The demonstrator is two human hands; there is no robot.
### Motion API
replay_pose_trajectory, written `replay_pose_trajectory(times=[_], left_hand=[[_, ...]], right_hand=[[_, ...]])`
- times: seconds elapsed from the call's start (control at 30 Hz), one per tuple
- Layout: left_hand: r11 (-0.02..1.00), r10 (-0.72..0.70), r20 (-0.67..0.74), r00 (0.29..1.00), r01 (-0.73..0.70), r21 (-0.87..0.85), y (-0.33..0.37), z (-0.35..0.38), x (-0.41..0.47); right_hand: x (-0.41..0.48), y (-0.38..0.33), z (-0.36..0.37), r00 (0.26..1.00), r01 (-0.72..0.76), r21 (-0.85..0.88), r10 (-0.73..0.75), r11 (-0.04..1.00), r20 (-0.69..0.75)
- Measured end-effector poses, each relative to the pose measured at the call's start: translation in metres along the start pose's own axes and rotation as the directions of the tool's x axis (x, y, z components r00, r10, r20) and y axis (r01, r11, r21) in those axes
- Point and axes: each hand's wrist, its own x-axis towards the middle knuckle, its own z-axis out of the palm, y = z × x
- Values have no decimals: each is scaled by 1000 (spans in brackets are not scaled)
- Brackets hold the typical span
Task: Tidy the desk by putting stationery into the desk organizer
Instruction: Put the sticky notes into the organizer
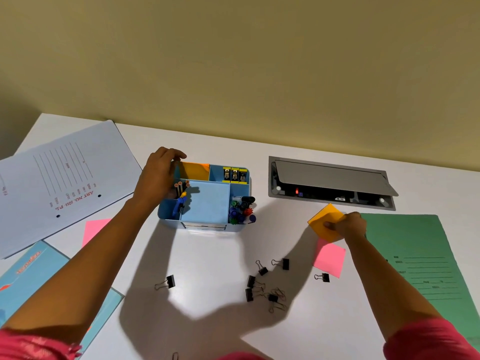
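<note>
right hand (350, 226) pinches the orange sticky pad (323, 220) at its near-right edge, thumb on top, fingers curled under; pad is lifted just above a pink note (330, 258), turned diamond-wise with one corner pointing at the back wall
desk organizer (166, 214) lies well to the left of that hand and slightly further back; likely slot is the back-left compartment, where orange notes (196, 171) stand on edge
so the move is a leftward carry over the marker compartment (242, 211); pad probably needs squaring to the slot and tipping upright
left hand (158, 175) is much nearer; its fingers curl over the organizer's back-left corner, apparently steadying it, and sit right beside the slot mouth; may crowd the drop
binder clips (259, 281) lie loose on the desk near the person, not yet stowed
</note>
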Motion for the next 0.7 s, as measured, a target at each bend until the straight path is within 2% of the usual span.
replay_pose_trajectory(times=[0.07,0.17,0.23,0.33,0.57,0.63,0.7], left_hand=[[1000,-1,-14,1000,1,22,-2,-1,2],[1000,-13,-70,997,15,18,-6,-1,5],[1000,-13,-83,996,14,11,-7,0,6],[1000,-1,-99,995,-1,-21,-6,-2,6],[985,-61,-148,987,36,-168,-5,-10,8],[984,-64,-152,986,37,-176,-6,-12,8],[982,-59,-150,987,30,-184,-4,-13,8]], right_hand=[[-4,2,1,998,34,-10,-34,999,-53],[-16,1,5,971,134,117,-107,984,-216],[-31,-5,6,907,283,212,-189,935,-375],[-59,-25,2,767,529,229,-346,817,-541],[-123,-106,-20,642,728,274,-482,629,-596],[-149,-135,-25,600,784,320,-518,532,-609],[-172,-163,-28,549,836,401,-551,375,-629]])
